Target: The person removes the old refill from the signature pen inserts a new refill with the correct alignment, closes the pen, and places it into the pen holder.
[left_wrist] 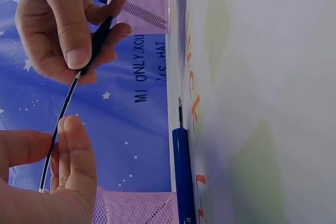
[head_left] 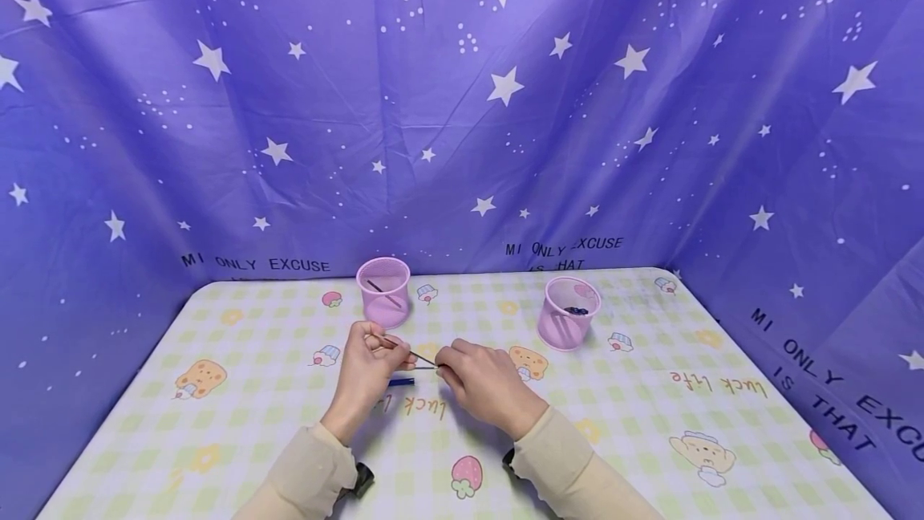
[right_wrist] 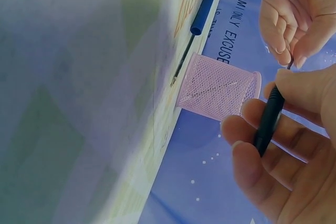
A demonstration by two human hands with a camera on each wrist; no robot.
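My left hand [head_left: 366, 367] pinches a thin dark pen refill [left_wrist: 64, 109] between thumb and fingers. Opposite it, my right hand [head_left: 482, 382] grips a dark, tapered pen grip section [right_wrist: 270, 116]. In the left wrist view, the refill's metal tip meets the narrow end of that grip section, and the two lie nearly in line above the table. Below the hands a blue pen barrel [right_wrist: 206, 6] lies on the cloth, with another refill [right_wrist: 183, 56] sticking out of one end, its metal point bare.
Two pink mesh cups stand toward the back. The left cup [head_left: 386, 315] holds thin dark sticks, while the right cup [head_left: 561, 335] has small dark pieces inside. A checked cloth [head_left: 621, 464] covers the table, and a purple star curtain [head_left: 433, 103] hangs behind.
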